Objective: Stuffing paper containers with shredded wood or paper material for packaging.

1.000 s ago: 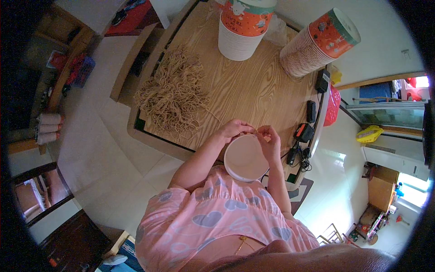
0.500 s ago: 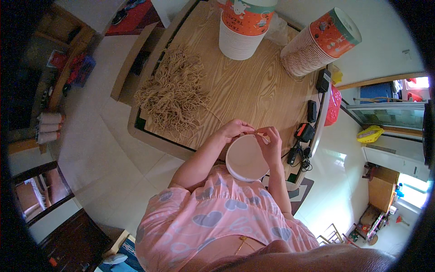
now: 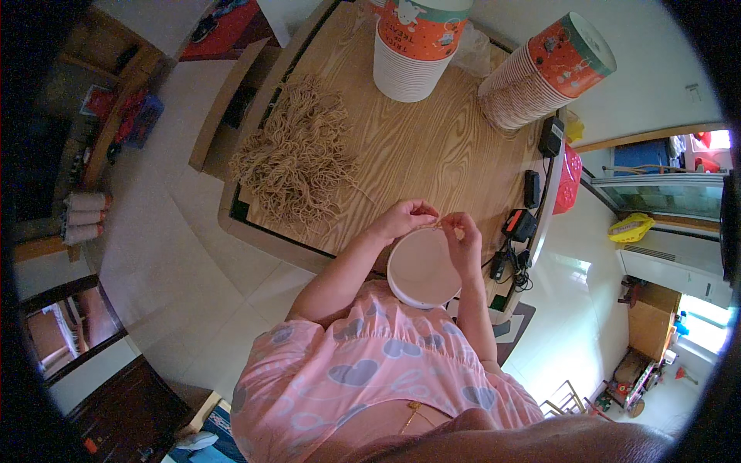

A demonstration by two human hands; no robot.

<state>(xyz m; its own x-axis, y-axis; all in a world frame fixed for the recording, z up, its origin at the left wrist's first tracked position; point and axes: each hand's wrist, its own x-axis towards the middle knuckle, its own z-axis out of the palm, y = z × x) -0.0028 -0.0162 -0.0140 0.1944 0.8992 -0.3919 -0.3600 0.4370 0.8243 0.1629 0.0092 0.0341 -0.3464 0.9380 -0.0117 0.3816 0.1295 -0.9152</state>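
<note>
A white paper bucket (image 3: 423, 270) rests against my front at the table's near edge, its open mouth toward me. At its far rim, my left hand (image 3: 405, 219) pinches with thumb and forefinger. Close beside it my right hand (image 3: 461, 241) also pinches, its fingertips almost meeting the left ones. Between them shows a thin tan strand that looks like twine; the fingers hide most of it. A tangled heap of tan twine (image 3: 297, 154) lies on the table to the left of my hands.
Two stacks stand at the table's far side: upside-down orange-and-white paper buckets (image 3: 413, 69) and a tilted stack of buckets (image 3: 532, 77) with tan strands along it. Black adapters (image 3: 519, 225) and cables line the right edge. A cardboard flap (image 3: 231, 108) juts out at left.
My hands have drawn slightly apart at the rim, the right one shifting a little rightward. The bucket has moved slightly right with them.
</note>
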